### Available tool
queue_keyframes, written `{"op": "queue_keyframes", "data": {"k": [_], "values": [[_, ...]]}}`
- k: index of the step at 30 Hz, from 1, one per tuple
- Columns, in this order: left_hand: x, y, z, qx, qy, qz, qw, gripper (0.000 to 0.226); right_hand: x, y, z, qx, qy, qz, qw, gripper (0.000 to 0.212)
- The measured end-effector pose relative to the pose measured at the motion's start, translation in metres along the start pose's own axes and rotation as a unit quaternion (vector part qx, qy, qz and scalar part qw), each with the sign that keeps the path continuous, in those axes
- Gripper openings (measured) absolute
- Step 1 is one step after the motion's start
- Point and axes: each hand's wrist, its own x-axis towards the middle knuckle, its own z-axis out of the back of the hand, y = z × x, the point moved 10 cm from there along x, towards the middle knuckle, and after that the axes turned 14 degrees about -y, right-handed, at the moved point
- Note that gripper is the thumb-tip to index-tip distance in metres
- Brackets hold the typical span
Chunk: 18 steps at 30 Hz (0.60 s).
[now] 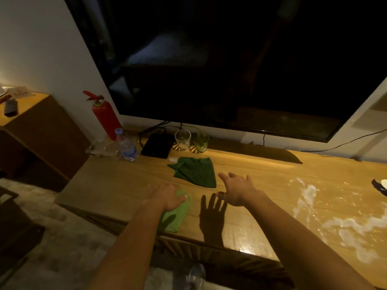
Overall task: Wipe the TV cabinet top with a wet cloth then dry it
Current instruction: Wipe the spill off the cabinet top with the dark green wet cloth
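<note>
The wooden TV cabinet top (261, 170) stretches from left to right under a big dark TV. A dark green cloth (194, 171) lies crumpled on it near the middle. A light green cloth (176, 216) lies flat at the front edge, and my left hand (167, 196) rests palm down on its far end. My right hand (238, 190) hovers above the wood just right of the dark green cloth, fingers spread, holding nothing. White wet smears (345, 225) cover the right part of the top.
At the back stand an empty glass (182, 139), a glass with green contents (200, 142), a black box (156, 145), a water bottle (126, 145) and a red fire extinguisher (105, 117). A lower side cabinet (41, 130) is at left. A dark object (380, 186) lies at the right edge.
</note>
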Motion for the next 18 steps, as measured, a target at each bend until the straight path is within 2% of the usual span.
{"op": "queue_keyframes", "data": {"k": [5, 10, 14, 18], "values": [[0.063, 0.014, -0.024, -0.019, 0.019, -0.008, 1.0, 0.066, 0.049, -0.006, -0.038, 0.015, 0.029, -0.027, 0.999, 0.066], [0.113, 0.016, -0.052, -0.008, 0.049, -0.036, 0.998, 0.048, 0.088, -0.002, -0.078, 0.061, 0.059, -0.052, 0.995, 0.044], [0.139, 0.005, -0.062, -0.041, 0.002, -0.099, 0.994, 0.045, 0.106, 0.004, -0.106, 0.082, 0.049, -0.06, 0.994, 0.043], [0.153, 0.0, -0.07, -0.043, -0.041, -0.137, 0.989, 0.055, 0.118, 0.008, -0.128, 0.067, 0.052, -0.052, 0.995, 0.05]]}}
